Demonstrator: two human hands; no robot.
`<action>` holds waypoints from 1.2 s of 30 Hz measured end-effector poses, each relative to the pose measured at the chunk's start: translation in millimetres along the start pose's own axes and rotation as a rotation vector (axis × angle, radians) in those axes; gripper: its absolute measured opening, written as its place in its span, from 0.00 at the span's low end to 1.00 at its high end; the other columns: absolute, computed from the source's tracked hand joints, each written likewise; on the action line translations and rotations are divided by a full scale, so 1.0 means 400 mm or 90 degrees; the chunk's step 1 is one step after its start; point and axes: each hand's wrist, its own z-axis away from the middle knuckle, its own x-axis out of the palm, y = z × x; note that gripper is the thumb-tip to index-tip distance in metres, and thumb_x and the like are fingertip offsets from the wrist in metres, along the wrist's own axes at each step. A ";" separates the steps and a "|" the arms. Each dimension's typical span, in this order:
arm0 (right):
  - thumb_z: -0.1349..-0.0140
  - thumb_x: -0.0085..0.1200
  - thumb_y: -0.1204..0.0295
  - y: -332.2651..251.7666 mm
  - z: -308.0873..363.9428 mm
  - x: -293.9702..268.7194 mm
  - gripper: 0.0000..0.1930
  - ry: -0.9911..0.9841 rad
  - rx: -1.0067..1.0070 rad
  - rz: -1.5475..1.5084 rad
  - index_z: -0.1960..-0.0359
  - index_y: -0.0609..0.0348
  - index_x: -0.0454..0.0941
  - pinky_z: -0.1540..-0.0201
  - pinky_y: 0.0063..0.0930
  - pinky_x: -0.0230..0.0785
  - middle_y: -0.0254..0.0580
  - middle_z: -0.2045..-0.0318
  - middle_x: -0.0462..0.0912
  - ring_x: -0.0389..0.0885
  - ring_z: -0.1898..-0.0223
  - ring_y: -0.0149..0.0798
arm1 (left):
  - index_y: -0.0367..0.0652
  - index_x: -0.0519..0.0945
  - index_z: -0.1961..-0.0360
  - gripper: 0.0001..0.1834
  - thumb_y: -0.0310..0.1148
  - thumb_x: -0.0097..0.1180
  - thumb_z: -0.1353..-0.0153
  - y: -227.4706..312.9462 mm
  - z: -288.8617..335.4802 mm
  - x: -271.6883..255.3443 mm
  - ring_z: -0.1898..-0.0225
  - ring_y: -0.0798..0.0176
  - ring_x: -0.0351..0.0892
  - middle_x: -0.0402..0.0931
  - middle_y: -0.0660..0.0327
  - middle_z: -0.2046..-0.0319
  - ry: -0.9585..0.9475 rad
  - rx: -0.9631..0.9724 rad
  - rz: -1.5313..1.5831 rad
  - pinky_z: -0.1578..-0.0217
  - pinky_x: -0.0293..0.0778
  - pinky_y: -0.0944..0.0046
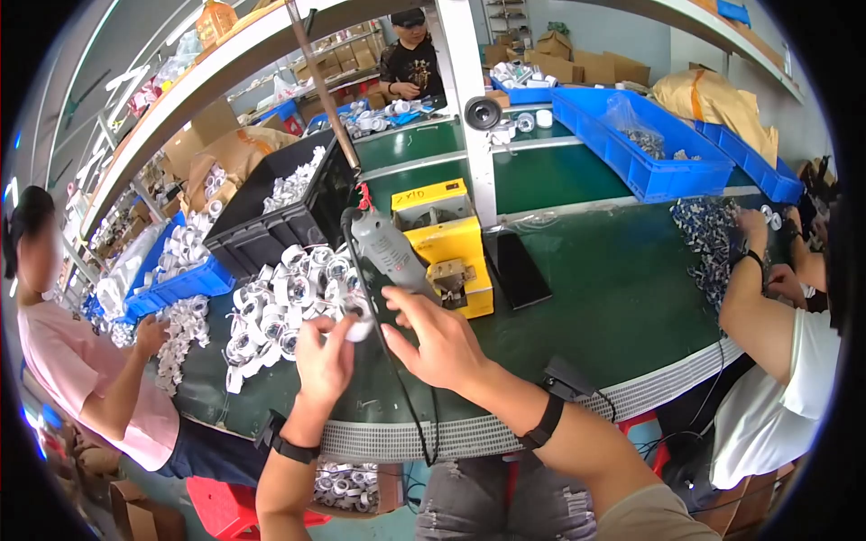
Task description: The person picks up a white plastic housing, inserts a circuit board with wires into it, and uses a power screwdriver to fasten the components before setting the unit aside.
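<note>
My left hand [327, 359] is closed, its thumb and fingers pinching a small white ring-shaped housing [360, 326] over the near edge of a pile. Beside it on the right, my right hand [442, 347] is spread, with thumb and fingers apart and nothing visibly held. The pile of white round housings [281, 307], some with dark centres and thin wires, covers the table just beyond my left hand. A grey cylindrical tool [390, 251] with a red tie at its top stands tilted beyond my hands. Its black cord [383, 347] runs down between them.
A yellow metal fixture [456, 257] and a black flat tablet-like device [519, 270] sit on the green table [595, 252]. A black crate [271, 221] stands behind the pile, a blue bin [577, 122] farther right. Co-workers sit left [90, 379] and right [776, 361]; another person [413, 63] is opposite.
</note>
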 end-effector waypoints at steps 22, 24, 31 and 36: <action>0.47 0.59 0.79 0.022 -0.031 -0.033 0.14 -0.032 -0.042 -0.104 0.57 0.55 0.83 0.66 0.29 0.72 0.41 0.68 0.80 0.80 0.68 0.41 | 0.43 0.64 0.44 0.18 0.32 0.47 0.32 0.156 -0.049 -0.016 0.42 0.56 0.67 0.66 0.55 0.42 0.147 -0.654 1.265 0.41 0.65 0.46; 0.48 0.59 0.79 0.026 -0.035 -0.040 0.15 -0.029 -0.050 -0.091 0.57 0.54 0.83 0.67 0.30 0.72 0.40 0.70 0.78 0.79 0.69 0.40 | 0.40 0.62 0.40 0.20 0.34 0.45 0.31 0.175 -0.063 -0.014 0.43 0.59 0.68 0.66 0.56 0.43 0.143 -0.625 1.229 0.41 0.64 0.52; 0.47 0.60 0.77 0.017 -0.040 -0.059 0.13 -0.058 -0.061 -0.073 0.58 0.57 0.82 0.70 0.27 0.73 0.40 0.71 0.78 0.79 0.74 0.38 | 0.38 0.65 0.39 0.21 0.37 0.35 0.27 0.176 -0.090 0.019 0.46 0.66 0.69 0.70 0.60 0.47 0.063 -0.555 1.184 0.44 0.64 0.61; 0.46 0.61 0.77 0.013 -0.044 -0.056 0.13 -0.053 -0.006 -0.221 0.57 0.60 0.81 0.71 0.23 0.73 0.39 0.70 0.81 0.81 0.74 0.31 | 0.36 0.65 0.38 0.22 0.38 0.35 0.27 0.166 -0.084 0.041 0.46 0.65 0.69 0.70 0.58 0.47 0.137 -0.495 1.120 0.43 0.64 0.61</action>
